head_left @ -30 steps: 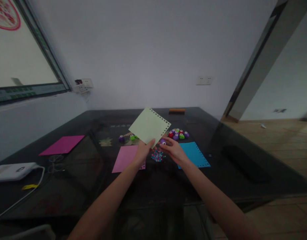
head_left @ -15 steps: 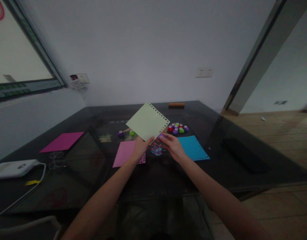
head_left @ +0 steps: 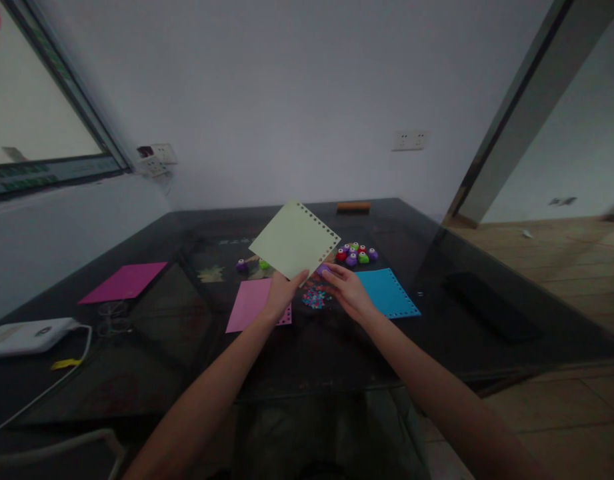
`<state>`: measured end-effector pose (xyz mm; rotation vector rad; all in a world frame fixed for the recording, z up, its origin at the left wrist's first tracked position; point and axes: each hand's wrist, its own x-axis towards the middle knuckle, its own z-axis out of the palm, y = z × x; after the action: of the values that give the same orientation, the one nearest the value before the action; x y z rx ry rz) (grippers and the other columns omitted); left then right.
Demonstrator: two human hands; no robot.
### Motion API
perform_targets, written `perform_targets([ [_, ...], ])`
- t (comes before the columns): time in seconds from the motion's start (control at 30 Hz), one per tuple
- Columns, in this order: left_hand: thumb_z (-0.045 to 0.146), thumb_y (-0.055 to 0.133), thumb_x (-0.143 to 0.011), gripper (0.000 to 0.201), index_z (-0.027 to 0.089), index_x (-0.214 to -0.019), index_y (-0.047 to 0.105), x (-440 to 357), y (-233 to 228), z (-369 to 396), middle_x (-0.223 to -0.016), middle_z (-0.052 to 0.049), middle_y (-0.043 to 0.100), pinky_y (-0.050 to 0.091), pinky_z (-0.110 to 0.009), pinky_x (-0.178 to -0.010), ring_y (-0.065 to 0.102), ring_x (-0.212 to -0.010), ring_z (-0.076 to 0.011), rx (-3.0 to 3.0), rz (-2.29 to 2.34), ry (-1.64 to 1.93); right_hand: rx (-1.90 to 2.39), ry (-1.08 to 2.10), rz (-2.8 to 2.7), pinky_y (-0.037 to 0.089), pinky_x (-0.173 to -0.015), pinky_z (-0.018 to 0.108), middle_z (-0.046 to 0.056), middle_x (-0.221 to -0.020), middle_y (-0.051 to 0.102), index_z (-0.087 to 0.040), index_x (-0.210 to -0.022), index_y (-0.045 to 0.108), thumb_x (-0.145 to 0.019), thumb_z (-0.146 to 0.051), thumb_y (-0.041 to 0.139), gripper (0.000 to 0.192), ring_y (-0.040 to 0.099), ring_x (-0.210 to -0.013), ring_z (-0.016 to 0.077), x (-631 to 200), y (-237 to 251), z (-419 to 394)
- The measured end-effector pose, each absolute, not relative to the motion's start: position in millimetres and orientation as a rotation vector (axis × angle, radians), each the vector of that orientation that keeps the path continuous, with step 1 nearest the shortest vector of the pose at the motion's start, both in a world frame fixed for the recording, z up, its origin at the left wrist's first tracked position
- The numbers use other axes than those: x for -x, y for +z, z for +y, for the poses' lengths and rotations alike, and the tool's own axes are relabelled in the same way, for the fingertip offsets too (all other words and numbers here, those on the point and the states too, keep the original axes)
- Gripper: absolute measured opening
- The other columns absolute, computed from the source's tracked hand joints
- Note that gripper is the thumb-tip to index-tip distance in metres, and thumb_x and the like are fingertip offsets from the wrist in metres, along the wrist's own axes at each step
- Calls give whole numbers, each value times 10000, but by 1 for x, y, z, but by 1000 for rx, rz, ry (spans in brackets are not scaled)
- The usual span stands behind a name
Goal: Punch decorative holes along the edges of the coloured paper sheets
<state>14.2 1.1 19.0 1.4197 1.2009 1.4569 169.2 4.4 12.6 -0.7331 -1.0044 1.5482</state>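
Observation:
My left hand [head_left: 283, 293] pinches the lower corner of a pale yellow-green sheet of paper [head_left: 293, 241], thumb on top. The sheet is held up above the table, turned like a diamond, with punched shapes along its two right-hand edges. In my right hand [head_left: 347, 288] is a small purple craft punch [head_left: 323, 269], at the sheet's lower right edge; my fingers hide part of it. Below lies a pile of red and blue paper bits [head_left: 315, 298]. Pink paper [head_left: 249, 303] and blue paper [head_left: 384, 293], both with punched edges, lie on either side.
Several coloured craft punches [head_left: 355, 254] cluster behind the blue paper; a purple punch [head_left: 242, 265] and a green punch [head_left: 264, 265] stand left. Magenta paper [head_left: 124, 283], a white device with a cable [head_left: 31, 337], a brown roll [head_left: 353, 207] and a dark flat object [head_left: 489, 307] are on the black table [head_left: 337, 360].
The view has shifted slightly. The pale sheet is tilted up a little more, its top corner higher. Both hands keep their hold on the sheet and the punch.

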Motion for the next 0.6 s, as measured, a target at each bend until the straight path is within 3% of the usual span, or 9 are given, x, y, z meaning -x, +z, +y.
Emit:
perform_targets([
  [0.23, 287, 668, -709, 258, 144, -922, 670, -14, 20, -1, -762, -73, 725, 538, -372, -788, 676, -815, -246, -1451, 1215, 1484, 717, 1539, -1024, 535, -781, 362, 63, -920, 690, -191, -922, 656, -603, -348, 786, 378, 652, -868, 208, -168, 12, 4],
  [0.6, 267, 671, -713, 408, 135, -1095, 617, -12, 17, 3, -974, -99, 715, 493, -382, -880, 653, -934, -247, -1504, 1224, 1530, 728, 1519, -1024, 531, -764, 366, 64, -939, 688, -191, -932, 653, -590, -351, 792, 402, 652, -863, 211, -168, 12, 4],
])
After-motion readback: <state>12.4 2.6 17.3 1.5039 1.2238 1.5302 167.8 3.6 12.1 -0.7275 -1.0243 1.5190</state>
